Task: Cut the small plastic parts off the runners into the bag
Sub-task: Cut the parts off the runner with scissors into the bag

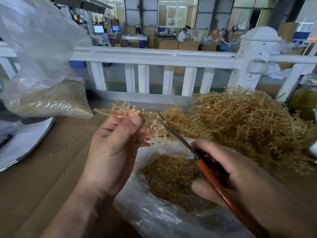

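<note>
While left hand (113, 148) pinches spiky amber runners (137, 121) | right hand (243, 176) grips orange-handled scissors (197, 152)

At centre frame the left hand (116, 146) is pinching a bunch of amber runners (135, 115) above the open clear bag (154, 212), which is holding cut parts (171, 176). At lower right the right hand (240, 176) is gripping red-handled scissors (193, 150), blades pointing up-left beside the runners. A heap of runners (243, 124) is lying at right.
</note>
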